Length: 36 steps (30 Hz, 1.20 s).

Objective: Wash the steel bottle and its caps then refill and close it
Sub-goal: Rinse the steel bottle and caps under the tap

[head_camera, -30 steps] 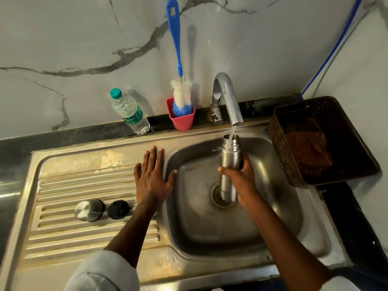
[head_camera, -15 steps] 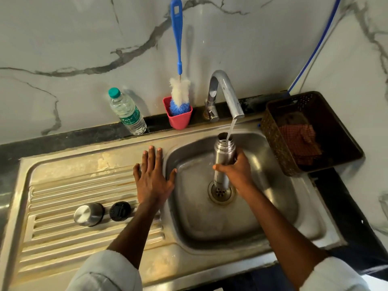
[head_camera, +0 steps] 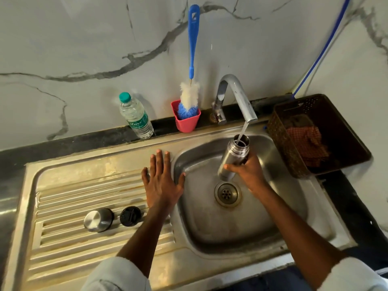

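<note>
Steel bottle (head_camera: 233, 159) tilted since; right hand (head_camera: 249, 172) gripping.

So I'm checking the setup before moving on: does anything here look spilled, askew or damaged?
Nothing stands out. The right hand holds the steel bottle tilted under the tap, water entering its mouth. Both caps sit on the drainboard.

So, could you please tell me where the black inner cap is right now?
In the head view, the black inner cap lies on the ribbed draining board left of the sink basin, between the steel outer cap and the left hand.
</note>
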Each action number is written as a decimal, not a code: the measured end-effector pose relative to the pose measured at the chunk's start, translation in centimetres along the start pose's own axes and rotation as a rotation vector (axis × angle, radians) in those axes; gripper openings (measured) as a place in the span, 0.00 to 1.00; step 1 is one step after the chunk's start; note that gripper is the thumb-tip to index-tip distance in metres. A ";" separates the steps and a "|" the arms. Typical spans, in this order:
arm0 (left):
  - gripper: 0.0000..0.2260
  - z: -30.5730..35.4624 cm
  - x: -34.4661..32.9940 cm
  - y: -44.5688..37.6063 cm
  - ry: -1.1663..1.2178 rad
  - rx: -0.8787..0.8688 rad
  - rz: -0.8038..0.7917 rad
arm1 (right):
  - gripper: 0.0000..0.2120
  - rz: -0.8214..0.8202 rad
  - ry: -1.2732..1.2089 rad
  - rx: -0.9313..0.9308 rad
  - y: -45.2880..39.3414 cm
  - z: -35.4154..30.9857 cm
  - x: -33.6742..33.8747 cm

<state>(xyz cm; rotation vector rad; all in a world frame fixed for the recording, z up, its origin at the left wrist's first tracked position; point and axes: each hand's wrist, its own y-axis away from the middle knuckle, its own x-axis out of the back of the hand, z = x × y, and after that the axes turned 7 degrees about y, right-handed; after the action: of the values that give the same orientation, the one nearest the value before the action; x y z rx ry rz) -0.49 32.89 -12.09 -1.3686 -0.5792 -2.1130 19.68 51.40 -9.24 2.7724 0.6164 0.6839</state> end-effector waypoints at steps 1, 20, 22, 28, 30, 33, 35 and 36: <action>0.40 0.1 0.0 0.0 -0.003 0.002 -0.003 | 0.38 0.011 0.017 0.008 -0.2 0.0 0.0; 0.39 0.2 -0.1 0.1 -0.017 0.001 0.008 | 0.28 -0.116 -0.711 -0.454 -0.2 0.7 0.7; 0.39 0.2 -0.1 0.0 -0.019 0.005 0.005 | 0.29 -0.158 -0.913 -0.514 -0.4 0.9 0.4; 0.39 0.3 -0.1 -0.1 -0.024 0.017 0.001 | 0.29 -0.082 -1.377 -0.716 -1.5 -0.2 -1.6; 0.38 0.4 -0.1 0.0 -0.026 0.017 0.002 | 0.30 -0.069 -1.491 -0.783 -2.2 -1.3 -2.3; 0.38 0.4 -0.1 -0.1 -0.031 0.024 0.005 | 0.27 -0.101 -1.610 -0.834 -3.2 -2.9 -2.8; 0.38 0.4 -0.1 -0.1 -0.034 0.026 0.009 | 0.26 -0.153 -1.647 -0.828 -3.3 -3.3 -3.1; 0.38 0.5 -0.1 0.0 -0.036 0.027 0.011 | 0.27 -0.185 -1.633 -0.820 -3.1 -3.2 -3.2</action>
<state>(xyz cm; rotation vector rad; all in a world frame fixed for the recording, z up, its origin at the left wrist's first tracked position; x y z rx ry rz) -0.19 33.23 -11.95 -1.3941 -0.6110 -2.0684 14.43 53.09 -8.66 1.6006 0.0997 -1.0788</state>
